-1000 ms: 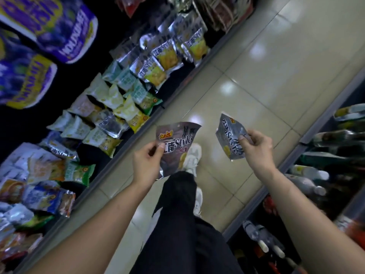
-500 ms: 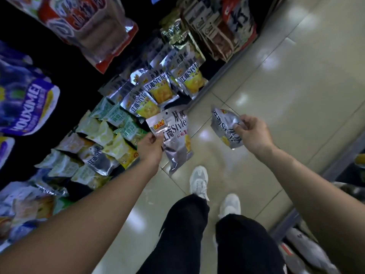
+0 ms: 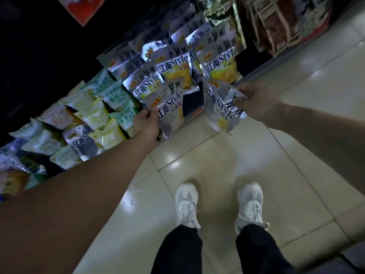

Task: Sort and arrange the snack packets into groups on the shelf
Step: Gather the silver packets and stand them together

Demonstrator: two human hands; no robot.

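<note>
Head view shows that both hands have come from the middle of the aisle to the edge of the shelf. The left hand has its grip closed on the side of one silver packet, which now overlaps the row of same packets standing on the shelf. The right hand pinches a second silver packet by its upper corner, just beside that row and above the floor. I judge the group is already chosen. Both packets only need to be set among their own kind, away from the green packets.
</note>
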